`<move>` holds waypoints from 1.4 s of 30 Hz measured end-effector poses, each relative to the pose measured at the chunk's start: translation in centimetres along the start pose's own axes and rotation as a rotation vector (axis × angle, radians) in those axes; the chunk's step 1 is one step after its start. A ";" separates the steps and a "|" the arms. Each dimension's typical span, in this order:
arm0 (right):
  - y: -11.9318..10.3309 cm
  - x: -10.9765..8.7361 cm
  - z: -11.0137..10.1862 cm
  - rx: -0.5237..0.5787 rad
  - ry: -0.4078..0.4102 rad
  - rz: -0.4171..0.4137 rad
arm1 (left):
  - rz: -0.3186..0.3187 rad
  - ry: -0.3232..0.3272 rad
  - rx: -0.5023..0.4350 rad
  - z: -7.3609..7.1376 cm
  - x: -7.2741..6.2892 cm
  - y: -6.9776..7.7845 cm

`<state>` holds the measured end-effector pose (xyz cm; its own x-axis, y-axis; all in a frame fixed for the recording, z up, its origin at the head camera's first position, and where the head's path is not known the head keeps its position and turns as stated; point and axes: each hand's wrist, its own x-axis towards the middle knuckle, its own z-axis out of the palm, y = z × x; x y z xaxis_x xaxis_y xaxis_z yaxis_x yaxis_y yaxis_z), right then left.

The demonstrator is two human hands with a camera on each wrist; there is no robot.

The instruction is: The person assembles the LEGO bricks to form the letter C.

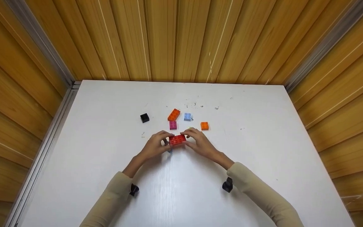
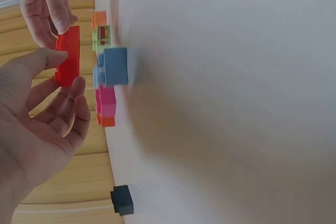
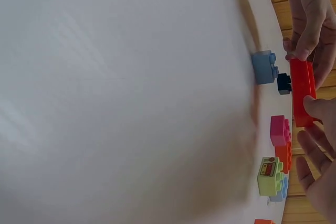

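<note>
Both hands hold a red toy building brick (image 1: 177, 140) above the white table, one at each end. The left hand (image 1: 154, 146) pinches its left end between thumb and fingers, while the right hand (image 1: 203, 145) pinches the right end. The left wrist view shows the red brick (image 2: 69, 59) raised off the tabletop, studs facing up. Below the hands stands a blue brick (image 2: 115, 66), mostly covered by the left hand in the head view. A light green brick (image 3: 270, 177) with a printed picture stands near the right hand, almost hidden from above.
Beyond the hands lie a magenta brick (image 1: 173, 125), a long orange-red brick (image 1: 174, 114), a light blue brick (image 1: 187, 117) and an orange brick (image 1: 204, 126). A black brick (image 1: 144, 118) sits farther left. Wood-look panels (image 1: 186, 41) border the white table (image 1: 257, 132).
</note>
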<state>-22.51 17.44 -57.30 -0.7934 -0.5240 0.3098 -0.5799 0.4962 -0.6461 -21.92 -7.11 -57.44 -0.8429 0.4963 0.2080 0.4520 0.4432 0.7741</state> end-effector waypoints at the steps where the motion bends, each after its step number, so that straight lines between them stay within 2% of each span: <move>1: 0.0 -0.5 -0.1 0.011 -0.007 -0.004 | 0.004 -0.018 0.006 0.3 -0.1 0.1; 6: 0.0 -2.6 -0.1 0.035 -0.050 0.006 | 0.009 -0.087 0.047 1.2 -1.0 0.6; 11: 0.0 -3.8 0.1 0.032 -0.080 0.029 | 0.027 -0.152 0.072 1.7 -1.7 0.5; 16: 0.2 -4.3 0.5 0.008 -0.130 0.074 | -0.017 -0.195 0.100 2.0 -2.1 0.6; 20: 0.2 -4.4 0.6 0.007 -0.146 0.103 | -0.044 -0.200 0.115 2.2 -2.1 0.5; 28: 0.7 -4.2 0.9 0.021 -0.102 0.126 | -0.094 -0.184 0.131 2.5 -1.4 0.0; 35: 0.8 -3.9 1.1 0.016 -0.075 0.138 | -0.073 -0.147 0.170 2.6 -0.9 0.0; 42: 0.8 -3.6 0.4 0.030 -0.088 0.122 | -0.096 -0.117 0.191 3.0 -0.8 0.2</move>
<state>-20.02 19.47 -59.18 -0.8378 -0.5203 0.1656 -0.4730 0.5399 -0.6963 -20.28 -5.24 -59.24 -0.8499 0.5234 0.0601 0.4283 0.6200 0.6574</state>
